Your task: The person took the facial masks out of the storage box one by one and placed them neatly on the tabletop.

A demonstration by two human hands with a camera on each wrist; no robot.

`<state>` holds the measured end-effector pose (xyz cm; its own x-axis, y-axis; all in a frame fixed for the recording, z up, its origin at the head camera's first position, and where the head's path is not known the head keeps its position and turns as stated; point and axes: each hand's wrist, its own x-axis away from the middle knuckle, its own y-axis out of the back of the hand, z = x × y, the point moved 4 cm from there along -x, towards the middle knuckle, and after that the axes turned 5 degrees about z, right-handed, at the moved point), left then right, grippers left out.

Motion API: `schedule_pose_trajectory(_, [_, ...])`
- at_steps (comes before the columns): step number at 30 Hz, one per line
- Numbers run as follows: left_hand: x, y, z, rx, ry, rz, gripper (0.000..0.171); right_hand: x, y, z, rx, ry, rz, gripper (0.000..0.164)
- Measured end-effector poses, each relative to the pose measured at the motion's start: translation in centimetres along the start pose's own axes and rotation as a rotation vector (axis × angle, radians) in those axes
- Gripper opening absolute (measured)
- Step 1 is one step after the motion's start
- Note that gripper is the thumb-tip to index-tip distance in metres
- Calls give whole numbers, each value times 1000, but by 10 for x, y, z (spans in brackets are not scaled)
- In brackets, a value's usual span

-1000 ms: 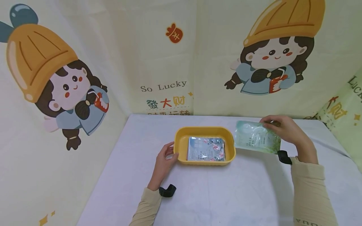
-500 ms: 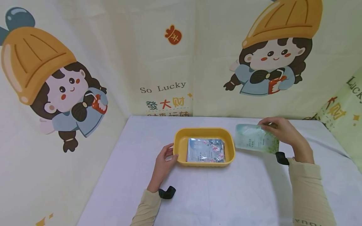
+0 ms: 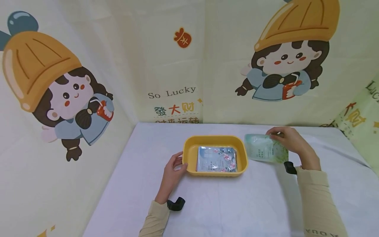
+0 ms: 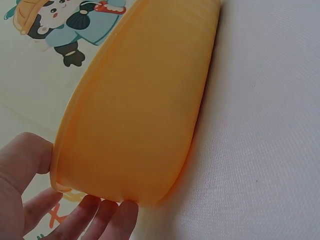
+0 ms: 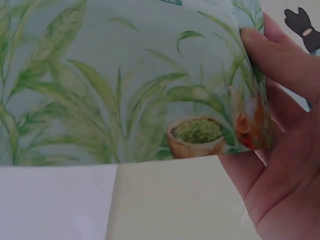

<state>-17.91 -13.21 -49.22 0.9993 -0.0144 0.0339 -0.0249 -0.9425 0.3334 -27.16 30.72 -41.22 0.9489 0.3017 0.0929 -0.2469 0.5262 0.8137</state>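
Note:
A yellow plastic tray (image 3: 191, 153) stands on the white cloth, and a shiny blue packet (image 3: 217, 159) with pink flowers lies flat inside it. My left hand (image 3: 172, 174) grips the tray's left end; the left wrist view shows the thumb at the rim and the fingers (image 4: 122, 220) against the outer wall. To the right of the tray, my right hand (image 3: 291, 141) pinches a pale green sachet (image 3: 260, 148) by its upper right edge. The sachet's left edge comes right beside the tray's right rim. Leaves and a bowl are printed on it, seen close up in the right wrist view.
The white tablecloth (image 3: 219, 200) covers the table, with creases at the right. Behind it hangs a cream backdrop (image 3: 225, 72) with cartoon figures and lettering. Black wrist mounts sit on both forearms near the cuffs.
My right hand has moved left and slightly nearer with the green sachet, narrowing the gap to the tray. The left hand keeps its hold on the tray. The head view shifts slightly.

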Motion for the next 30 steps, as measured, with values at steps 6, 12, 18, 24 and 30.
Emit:
schedule_pose_trajectory(6, [1, 0, 0, -7, -2, -7, 50, -5, -4, -2, 32, -41, -16, 24])
schedule_pose_trajectory(12, [1, 0, 1, 3, 5, -5, 50, -10, -8, -3, 65, -30, -91, 20])
schedule_pose_trajectory(18, [-1, -1, 0, -3, 1, 0, 50, -14, -12, -7, 65, -39, -124, 20])
schedule_pose_trajectory(24, [-4, -1, 1, -17, 6, -7, 50, -21, -18, -15, 64, -36, -163, 20])
schedule_pose_trajectory(30, [-4, 0, 3, -18, 4, -6, 50, -27, -25, -21, 87, -10, -199, 19])
